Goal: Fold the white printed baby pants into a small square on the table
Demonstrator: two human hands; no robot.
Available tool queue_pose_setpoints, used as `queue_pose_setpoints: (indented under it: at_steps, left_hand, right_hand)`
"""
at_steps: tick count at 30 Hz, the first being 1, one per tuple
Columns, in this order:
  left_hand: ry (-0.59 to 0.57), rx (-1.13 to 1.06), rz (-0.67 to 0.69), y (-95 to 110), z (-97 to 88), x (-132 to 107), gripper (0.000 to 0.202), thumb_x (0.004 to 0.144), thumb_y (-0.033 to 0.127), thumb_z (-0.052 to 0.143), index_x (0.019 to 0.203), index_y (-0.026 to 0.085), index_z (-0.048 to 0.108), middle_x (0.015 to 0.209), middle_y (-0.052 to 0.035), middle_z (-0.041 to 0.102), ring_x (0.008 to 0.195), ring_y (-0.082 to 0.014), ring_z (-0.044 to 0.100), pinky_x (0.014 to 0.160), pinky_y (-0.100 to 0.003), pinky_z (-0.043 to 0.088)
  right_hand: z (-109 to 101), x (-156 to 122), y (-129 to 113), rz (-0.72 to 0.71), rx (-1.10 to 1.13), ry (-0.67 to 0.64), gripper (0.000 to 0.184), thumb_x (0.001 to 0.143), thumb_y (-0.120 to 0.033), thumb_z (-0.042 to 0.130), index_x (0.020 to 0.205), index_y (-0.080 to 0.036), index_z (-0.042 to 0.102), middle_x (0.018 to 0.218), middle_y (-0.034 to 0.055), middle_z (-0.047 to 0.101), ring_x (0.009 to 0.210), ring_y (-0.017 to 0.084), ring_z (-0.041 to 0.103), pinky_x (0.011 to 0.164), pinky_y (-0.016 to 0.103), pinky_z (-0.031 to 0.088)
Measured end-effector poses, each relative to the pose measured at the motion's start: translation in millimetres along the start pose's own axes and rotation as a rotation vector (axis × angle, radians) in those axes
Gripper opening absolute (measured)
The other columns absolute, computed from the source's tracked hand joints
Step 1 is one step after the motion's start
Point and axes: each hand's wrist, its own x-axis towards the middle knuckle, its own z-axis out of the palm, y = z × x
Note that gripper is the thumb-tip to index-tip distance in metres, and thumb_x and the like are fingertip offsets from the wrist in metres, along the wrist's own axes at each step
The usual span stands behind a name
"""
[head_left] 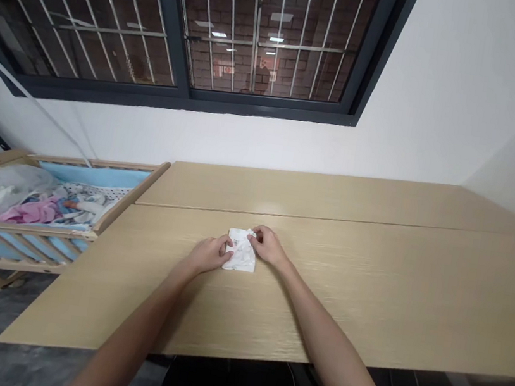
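A small, wrinkled white packet point(241, 256) with a little dark print lies on the wooden tabletop in the head view. I cannot tell whether it is paper or thin plastic. At its left edge, my left hand point(208, 254) grips it, with the thumb and a finger on its face. The upper right corner is pinched between the thumb and index finger of my right hand point(268, 245). The fingertips cover parts of both side edges.
The light wooden table point(393, 282) has a seam across it and meets the white wall. To the left stands a wooden crib point(134, 195) with blue lining, holding pink cloth point(33, 211) and a clear plastic bag point(15, 178). A barred window point(270, 102) is above.
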Motion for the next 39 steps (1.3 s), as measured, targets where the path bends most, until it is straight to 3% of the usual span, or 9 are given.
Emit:
queue_pose_setpoints:
  at_steps: [5, 8, 12, 15, 18, 26, 32, 36, 39]
  left_hand:
    - [0.118, 0.118, -0.033, 32, -9.0, -12, 0.031, 0.098, 0.033, 0.040, 0.117, 0.019, 0.060, 0.099, -0.0095, 0.070, 0.093, -0.0260, 0.066, 0.085, -0.036, 0.047]
    - [0.156, 0.173, -0.012, 70, 7.0, -36, 0.041, 0.097, 0.037, 0.044, 0.126, 0.012, 0.057, 0.127, -0.0196, 0.061, 0.120, -0.0345, 0.055, 0.103, -0.046, 0.041]
    - [0.197, 0.283, -0.087, 104, 48.6, -62, 0.063, 0.095, 0.044, 0.047, 0.146, 0.008, 0.042, 0.150, -0.0239, 0.043, 0.139, -0.0408, 0.038, 0.114, -0.059, 0.032]
    - [0.160, 0.311, -0.146, 105, 69.7, -67, 0.057, 0.097, 0.043, 0.045, 0.142, 0.009, 0.049, 0.145, -0.0227, 0.051, 0.138, -0.0396, 0.042, 0.116, -0.060, 0.031]
    - [0.150, 0.301, -0.133, 97, 76.0, -68, 0.056, 0.095, 0.044, 0.050, 0.137, 0.008, 0.056, 0.139, -0.0245, 0.055, 0.136, -0.0407, 0.044, 0.117, -0.058, 0.032]
    - [0.143, 0.294, -0.132, 97, 75.3, -69, 0.063, 0.095, 0.045, 0.052, 0.147, 0.009, 0.044, 0.153, -0.0237, 0.040, 0.142, -0.0387, 0.038, 0.118, -0.055, 0.032]
    - [0.089, 0.233, -0.111, 96, 58.4, -70, 0.056, 0.099, 0.044, 0.046, 0.146, 0.013, 0.044, 0.152, -0.0220, 0.043, 0.141, -0.0390, 0.038, 0.117, -0.068, 0.021]
    - [0.117, 0.150, -0.030, 76, 30.9, -70, 0.041, 0.100, 0.041, 0.042, 0.132, 0.019, 0.054, 0.136, -0.0154, 0.059, 0.128, -0.0319, 0.052, 0.112, -0.054, 0.036]
    - [0.101, 0.256, -0.130, 61, 11.4, -58, 0.039, 0.097, 0.047, 0.045, 0.113, 0.015, 0.061, 0.113, -0.0181, 0.066, 0.109, -0.0344, 0.060, 0.094, -0.047, 0.048]
  right_hand:
    - [-8, 2, -7, 0.003, -0.006, -0.014, 0.028, 0.091, -0.037, 0.057, 0.108, -0.015, 0.063, 0.104, 0.0107, 0.068, 0.085, 0.020, 0.063, 0.078, 0.034, 0.051]
    - [-21, 14, -25, -0.103, -0.071, -0.023, 0.043, 0.097, -0.041, 0.050, 0.131, -0.015, 0.056, 0.131, 0.0155, 0.061, 0.115, 0.025, 0.060, 0.099, 0.042, 0.048]
    - [-33, 19, -62, -0.398, -0.118, -0.379, 0.051, 0.099, -0.042, 0.050, 0.147, -0.026, 0.048, 0.155, 0.0052, 0.044, 0.145, 0.025, 0.037, 0.122, 0.046, 0.024]
    - [-30, 4, -74, -0.476, -0.007, -0.641, 0.047, 0.098, -0.040, 0.054, 0.144, -0.032, 0.052, 0.152, -0.0024, 0.047, 0.144, 0.020, 0.039, 0.124, 0.042, 0.024]
    - [-24, -9, -63, -0.513, 0.090, -0.752, 0.043, 0.098, -0.037, 0.053, 0.141, -0.034, 0.055, 0.148, -0.0037, 0.051, 0.142, 0.018, 0.042, 0.124, 0.040, 0.025]
    - [-21, 42, -14, -0.369, -0.009, -0.605, 0.045, 0.094, -0.045, 0.062, 0.137, -0.034, 0.058, 0.150, -0.0038, 0.049, 0.144, 0.018, 0.040, 0.124, 0.040, 0.023]
    - [-23, 53, -4, -0.348, -0.110, -0.534, 0.048, 0.097, -0.046, 0.056, 0.143, -0.032, 0.053, 0.154, -0.0014, 0.045, 0.147, 0.022, 0.035, 0.125, 0.044, 0.021]
    - [-42, 47, -8, -0.254, -0.136, -0.287, 0.045, 0.098, -0.046, 0.053, 0.140, -0.027, 0.057, 0.144, 0.0065, 0.056, 0.136, 0.027, 0.049, 0.115, 0.047, 0.035]
    - [-49, 40, -9, -0.135, -0.083, -0.202, 0.039, 0.097, -0.044, 0.052, 0.123, -0.019, 0.067, 0.121, 0.0124, 0.068, 0.106, 0.027, 0.065, 0.095, 0.042, 0.049]
